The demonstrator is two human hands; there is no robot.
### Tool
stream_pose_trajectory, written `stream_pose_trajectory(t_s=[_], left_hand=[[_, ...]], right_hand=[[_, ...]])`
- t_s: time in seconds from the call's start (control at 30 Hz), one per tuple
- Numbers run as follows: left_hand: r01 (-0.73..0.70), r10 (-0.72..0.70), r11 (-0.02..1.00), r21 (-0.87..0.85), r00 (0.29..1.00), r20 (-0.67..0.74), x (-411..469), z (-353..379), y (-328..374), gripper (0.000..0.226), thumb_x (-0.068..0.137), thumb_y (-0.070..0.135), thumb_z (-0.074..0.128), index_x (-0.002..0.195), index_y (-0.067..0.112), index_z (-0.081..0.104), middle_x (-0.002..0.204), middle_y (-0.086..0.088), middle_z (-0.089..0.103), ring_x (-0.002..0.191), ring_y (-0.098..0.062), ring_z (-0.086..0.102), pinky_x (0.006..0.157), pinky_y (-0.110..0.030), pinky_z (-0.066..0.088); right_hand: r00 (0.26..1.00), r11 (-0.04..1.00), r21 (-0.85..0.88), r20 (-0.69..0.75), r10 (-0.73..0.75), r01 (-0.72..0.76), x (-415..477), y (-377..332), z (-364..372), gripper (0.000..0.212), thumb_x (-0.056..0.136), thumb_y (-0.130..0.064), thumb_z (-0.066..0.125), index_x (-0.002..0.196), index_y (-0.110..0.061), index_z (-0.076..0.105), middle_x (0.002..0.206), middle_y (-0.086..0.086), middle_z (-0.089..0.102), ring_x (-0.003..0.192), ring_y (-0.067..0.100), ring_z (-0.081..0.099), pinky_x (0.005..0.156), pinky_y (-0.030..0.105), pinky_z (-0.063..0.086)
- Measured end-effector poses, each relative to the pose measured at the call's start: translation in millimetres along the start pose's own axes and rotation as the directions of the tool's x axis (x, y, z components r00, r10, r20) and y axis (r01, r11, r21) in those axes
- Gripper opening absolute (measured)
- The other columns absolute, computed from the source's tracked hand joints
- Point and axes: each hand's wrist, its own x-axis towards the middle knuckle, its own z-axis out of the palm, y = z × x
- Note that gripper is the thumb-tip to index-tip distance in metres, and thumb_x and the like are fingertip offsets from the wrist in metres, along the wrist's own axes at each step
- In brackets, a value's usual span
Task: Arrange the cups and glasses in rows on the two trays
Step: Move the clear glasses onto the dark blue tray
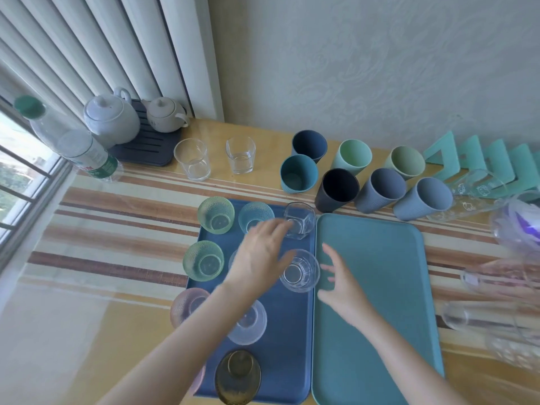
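Left hand (260, 257) hides what seems another glass (233, 259).

Two white lidded teapots, one lg (111, 119) & one sm (165, 114), sat on a dark slatted tea board (146, 149) at the far left corner of the striped table (117, 229). A green-capped bottle (41, 124) & a green-labelled bottle (87, 154), both clear plastic, were just beside it at the left edge, by a barred window (17, 171). Teal angled stands (479, 159) lined the far right edge vs. a pale patterned wall (380, 68). White vertical blinds (87, 45) hung behind the teapots.
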Motion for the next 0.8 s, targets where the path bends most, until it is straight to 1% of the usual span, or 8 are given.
stream_pose_trajectory(t_s=[0.03, 0.1, 0.17, 0.3, 0.43, 0.57, 0.7, 0.8], left_hand=[[0.001, -0.001, 1.000, 0.017, 0.999, -0.033, 9, -8, -7, 0.051, 0.073, 0.022, 0.065, 0.122, 0.010, 0.055, 0.115, -0.008, 0.062, 0.102, -0.031, 0.058, 0.087, -0.042, 0.046], [-0.001, 0.002, 0.998, 0.058, 1.000, -0.021, 29, -18, -19, 0.057, 0.072, 0.013, 0.070, 0.127, 0.012, 0.052, 0.121, -0.008, 0.059, 0.109, -0.031, 0.055, 0.091, -0.043, 0.042], [-0.052, 0.045, 0.995, 0.081, 0.996, 0.082, 44, -17, -23, 0.069, 0.073, 0.013, 0.072, 0.135, 0.013, 0.043, 0.134, -0.007, 0.050, 0.122, -0.028, 0.046, 0.101, -0.040, 0.033], [-0.139, 0.090, 0.976, 0.170, 0.960, 0.267, 63, -1, -23, 0.080, 0.078, 0.020, 0.070, 0.144, 0.016, 0.025, 0.150, -0.004, 0.029, 0.135, -0.022, 0.030, 0.114, -0.036, 0.010], [-0.205, 0.153, 0.967, 0.149, 0.940, 0.305, 69, 14, -18, 0.078, 0.076, 0.021, 0.071, 0.142, 0.015, 0.030, 0.146, -0.005, 0.037, 0.132, -0.023, 0.036, 0.109, -0.031, 0.018], [-0.169, 0.132, 0.980, 0.108, 0.948, 0.290, 70, 21, -13, 0.073, 0.076, 0.013, 0.071, 0.139, 0.012, 0.034, 0.139, -0.009, 0.045, 0.126, -0.027, 0.042, 0.102, -0.035, 0.032], [-0.192, 0.158, 0.972, 0.133, 0.960, 0.233, 70, 25, -17, 0.071, 0.072, 0.013, 0.073, 0.135, 0.012, 0.040, 0.135, -0.009, 0.045, 0.123, -0.028, 0.042, 0.100, -0.036, 0.033], [-0.161, 0.123, 0.978, 0.132, 0.959, 0.256, 71, 26, -20, 0.073, 0.073, 0.018, 0.072, 0.137, 0.013, 0.037, 0.139, -0.008, 0.041, 0.126, -0.027, 0.039, 0.102, -0.035, 0.032]], right_hand=[[0.999, 1.000, 0.012, 0.043, -0.012, 0.012, -5, 4, 7, 0.091, 0.073, 0.003, 0.065, 0.143, -0.031, 0.019, 0.149, -0.013, 0.026, 0.123, 0.002, 0.041, 0.088, 0.007, 0.039], [0.997, 0.999, 0.040, 0.074, -0.032, 0.029, -10, 9, 18, 0.101, 0.069, -0.011, 0.078, 0.144, -0.037, 0.015, 0.150, -0.018, 0.021, 0.133, -0.001, 0.030, 0.108, 0.022, 0.031], [0.999, 0.998, 0.064, 0.044, -0.028, 0.025, -10, 9, 25, 0.103, 0.066, -0.020, 0.081, 0.143, -0.041, 0.015, 0.149, -0.022, 0.022, 0.135, -0.001, 0.028, 0.112, 0.033, 0.029], [0.999, 0.998, 0.043, -0.030, -0.039, 0.040, -7, 6, 30, 0.096, 0.067, -0.026, 0.080, 0.137, -0.049, 0.018, 0.145, -0.025, 0.030, 0.132, -0.001, 0.035, 0.107, 0.037, 0.038], [0.998, 0.997, 0.074, -0.066, -0.025, 0.030, -6, 3, 32, 0.082, 0.068, -0.021, 0.078, 0.117, -0.061, 0.026, 0.128, -0.034, 0.042, 0.118, -0.010, 0.044, 0.094, 0.029, 0.047], [0.997, 0.996, 0.092, -0.072, -0.007, 0.014, -8, 0, 34, 0.079, 0.068, -0.019, 0.079, 0.112, -0.061, 0.028, 0.123, -0.034, 0.043, 0.113, -0.014, 0.044, 0.082, 0.018, 0.047], [0.996, 0.992, 0.126, -0.089, 0.014, -0.002, -9, -2, 39, 0.078, 0.067, -0.019, 0.081, 0.112, -0.058, 0.030, 0.122, -0.033, 0.043, 0.112, -0.014, 0.044, 0.079, 0.016, 0.048], [0.994, 0.990, 0.138, -0.104, 0.016, -0.001, -10, -2, 42, 0.077, 0.065, -0.024, 0.081, 0.116, -0.054, 0.032, 0.122, -0.032, 0.044, 0.115, -0.010, 0.045, 0.086, 0.024, 0.050]])
